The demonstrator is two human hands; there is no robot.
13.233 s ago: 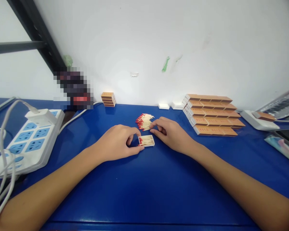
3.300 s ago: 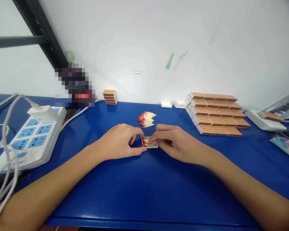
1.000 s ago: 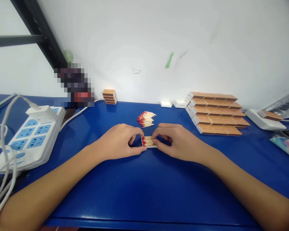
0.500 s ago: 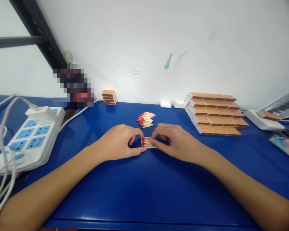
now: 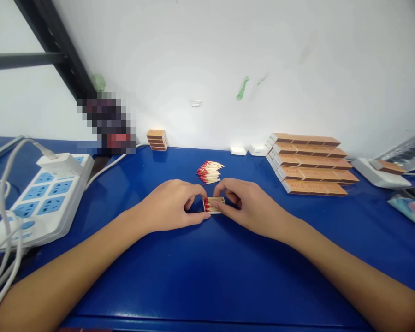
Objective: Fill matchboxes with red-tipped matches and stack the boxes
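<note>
A small white matchbox tray (image 5: 222,200) lies on the blue tabletop, filled with red-tipped matches (image 5: 210,205) whose heads point left. My left hand (image 5: 171,205) is closed on the tray's left end, thumb at the near edge and index finger at the far edge. From the other side, my right hand (image 5: 251,205) lays its thumb on the matches. Its index finger is curved and apart from the thumb, near the tray's far edge; the other fingers are partly hidden. Just beyond the tray sits a loose heap of matches (image 5: 210,171).
Orange matchboxes stand in a stepped stack (image 5: 314,163) at the right, with a small matchbox pile (image 5: 157,139) at the back left. White trays (image 5: 238,151) lie by the wall. A power strip (image 5: 51,196) with cables occupies the left; a white device (image 5: 378,173) is far right.
My right index finger has lifted off and away from the thumb, uncovering more of the tray's right end. My left hand stays on the tray.
</note>
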